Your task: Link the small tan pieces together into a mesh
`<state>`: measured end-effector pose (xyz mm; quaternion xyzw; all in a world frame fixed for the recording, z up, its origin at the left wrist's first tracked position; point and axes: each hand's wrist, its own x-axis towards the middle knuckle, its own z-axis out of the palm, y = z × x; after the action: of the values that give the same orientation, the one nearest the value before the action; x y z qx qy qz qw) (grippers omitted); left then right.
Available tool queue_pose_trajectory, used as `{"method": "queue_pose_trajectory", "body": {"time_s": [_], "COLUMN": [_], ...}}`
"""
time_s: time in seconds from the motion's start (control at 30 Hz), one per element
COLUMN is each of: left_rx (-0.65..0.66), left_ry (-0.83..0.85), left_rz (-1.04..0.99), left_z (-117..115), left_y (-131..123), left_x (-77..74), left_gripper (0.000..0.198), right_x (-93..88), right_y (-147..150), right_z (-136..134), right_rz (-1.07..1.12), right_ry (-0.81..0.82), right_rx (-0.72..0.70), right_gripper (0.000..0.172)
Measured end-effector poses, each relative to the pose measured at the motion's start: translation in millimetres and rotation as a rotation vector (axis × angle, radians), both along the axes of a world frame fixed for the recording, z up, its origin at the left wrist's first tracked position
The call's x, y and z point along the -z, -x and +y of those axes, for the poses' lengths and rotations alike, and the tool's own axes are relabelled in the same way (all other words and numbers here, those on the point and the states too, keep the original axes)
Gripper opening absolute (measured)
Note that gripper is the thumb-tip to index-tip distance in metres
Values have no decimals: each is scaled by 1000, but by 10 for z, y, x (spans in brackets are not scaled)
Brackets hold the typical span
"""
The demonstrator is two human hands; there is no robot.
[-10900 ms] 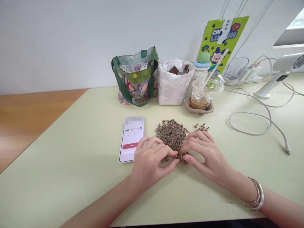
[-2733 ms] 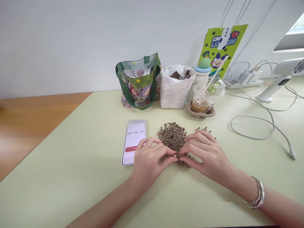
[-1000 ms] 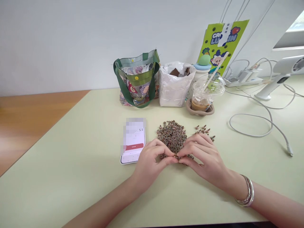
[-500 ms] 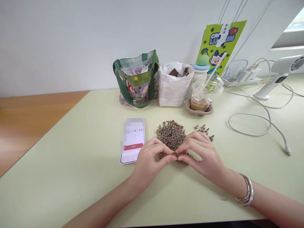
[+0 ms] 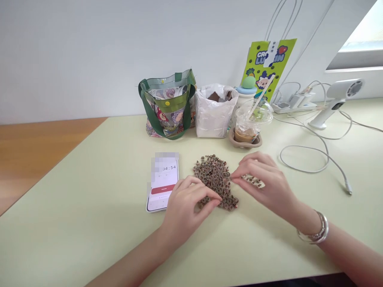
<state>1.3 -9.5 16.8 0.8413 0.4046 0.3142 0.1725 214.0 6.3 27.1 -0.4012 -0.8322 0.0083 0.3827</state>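
A heap of small bronze-coloured screws (image 5: 211,173) with washer-like heads lies on the table. My left hand (image 5: 187,205) reaches over the heap's lower left edge, thumb and index fingertips pinched together; anything between them is too small to make out. To the right of the heap, my right hand (image 5: 263,181) is held with thumb and index finger also pinched, their tips by the heap's right edge. What they hold, if anything, cannot be told. A smaller group of loose screws (image 5: 253,181) lies behind my right hand, partly hidden by its fingers.
A phone (image 5: 163,179) showing a timer lies left of the heap, partly covered by my left hand. Behind stand a clear green-trimmed bag (image 5: 167,103), a white plastic bag (image 5: 214,115) and a drink cup (image 5: 247,129). A white cable (image 5: 326,153) and small fan (image 5: 335,103) are at right.
My hands, joined earlier at a small screw over the heap's front, are now apart. The right hand has moved right and away; the left stays near the heap. The view has shifted slightly.
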Motion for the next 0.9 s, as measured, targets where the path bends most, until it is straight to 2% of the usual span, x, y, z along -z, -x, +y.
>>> {"method": "queue_pose_trajectory", "body": {"time_s": [0.13,0.2,0.27,0.33,0.47,0.53,0.7,0.8,0.9], "left_rx": [13,18,26,41,86,102,123,123,124], "left_ry": [-141,-181,-201,-214,-233,-247,-252,-237,-237], "left_rz": [54,67,84,105,148,158,164,151,110], "left_z": [-14,-20,-23,-26,-33,-35,-26,-22,-25], "left_y": [-8,-9,-9,-8,-9,-9,-1,0,-3], "left_x": [22,27,28,28,29,30,32,43,61], "left_gripper": [8,8,8,9,10,11,10,10,9], "right_x": [-88,-98,-79,-35,83,119,74,35,75], "right_y": [-317,-489,-646,-776,-920,-939,-892,-757,-525], "right_z": [161,205,220,221,230,238,246,259,266], "right_rz": [-192,-296,-401,-484,-544,-550,-547,-487,-399], "right_ry": [17,-13,32,113,290,315,211,137,72], "right_rx": [176,332,464,527,498,489,489,487,340], "right_gripper": [9,16,21,21,15,14,17,18,15]}}
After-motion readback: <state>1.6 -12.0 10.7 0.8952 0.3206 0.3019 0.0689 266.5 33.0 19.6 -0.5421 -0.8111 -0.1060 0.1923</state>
